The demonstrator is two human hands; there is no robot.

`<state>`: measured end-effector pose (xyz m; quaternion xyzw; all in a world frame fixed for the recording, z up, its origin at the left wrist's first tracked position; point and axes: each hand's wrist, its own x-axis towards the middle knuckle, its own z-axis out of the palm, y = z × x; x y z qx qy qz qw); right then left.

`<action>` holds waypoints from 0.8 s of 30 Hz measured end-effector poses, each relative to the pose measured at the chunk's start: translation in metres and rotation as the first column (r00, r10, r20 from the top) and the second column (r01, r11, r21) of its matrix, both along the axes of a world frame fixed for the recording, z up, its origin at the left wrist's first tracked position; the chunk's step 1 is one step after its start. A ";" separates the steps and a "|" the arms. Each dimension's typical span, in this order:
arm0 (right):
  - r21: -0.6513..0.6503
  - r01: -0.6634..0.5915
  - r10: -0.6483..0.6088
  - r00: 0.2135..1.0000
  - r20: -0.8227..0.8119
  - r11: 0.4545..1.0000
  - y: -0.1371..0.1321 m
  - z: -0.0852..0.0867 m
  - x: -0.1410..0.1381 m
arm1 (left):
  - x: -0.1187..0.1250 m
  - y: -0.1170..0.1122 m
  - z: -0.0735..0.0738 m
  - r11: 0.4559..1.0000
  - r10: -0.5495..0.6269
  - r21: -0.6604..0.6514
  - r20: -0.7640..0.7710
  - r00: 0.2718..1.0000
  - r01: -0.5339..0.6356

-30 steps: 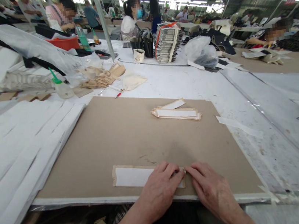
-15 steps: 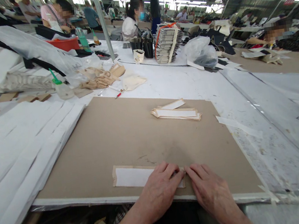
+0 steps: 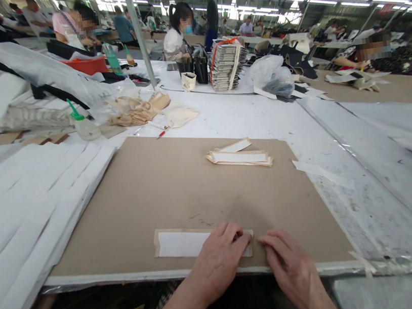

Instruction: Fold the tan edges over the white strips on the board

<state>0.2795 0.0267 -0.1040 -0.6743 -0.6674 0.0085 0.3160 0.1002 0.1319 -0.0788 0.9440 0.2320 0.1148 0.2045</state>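
A long white strip with tan edges (image 3: 182, 243) lies flat on a brown board (image 3: 157, 192), close to its front edge. My left hand (image 3: 218, 255) rests over the strip's right part, its fingers bent and pressed down on it. The covered stretch and the fingertips are partly hidden. Just right of the strip's end, my right hand (image 3: 292, 262) hovers low over the board, apart from the strip. Its fingers point left, with a gap between thumb and forefinger. Farther back on the board sits a small pile of similar strips (image 3: 240, 157).
White sheets (image 3: 45, 213) are stacked along the board's left side. Behind are a green-capped glue bottle (image 3: 84, 123), tan scraps (image 3: 138, 108), a red-tipped pen (image 3: 162, 134), a bundled stack (image 3: 227, 64) and a plastic bag (image 3: 271, 76). Co-workers sit and stand farther off.
My right hand has drawn back from the strip's right end, and its thumb and forefinger have parted. The left hand stays on the strip. The camera view has shifted slightly.
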 end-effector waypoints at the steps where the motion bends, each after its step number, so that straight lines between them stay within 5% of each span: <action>1: 0.022 -0.016 0.015 1.000 0.018 1.000 -0.003 -0.002 -0.003 | 0.000 0.000 0.001 1.000 -0.003 0.002 0.010 1.000 0.003; 16: -0.018 -0.020 0.025 0.938 0.345 1.000 -0.007 0.003 -0.022 | 0.001 0.001 -0.001 1.000 0.000 -0.003 0.034 0.999 0.000; 24: -0.026 0.046 -0.034 0.936 0.352 0.999 -0.004 0.007 -0.031 | 0.001 0.001 -0.003 0.999 0.019 -0.027 0.047 0.999 -0.017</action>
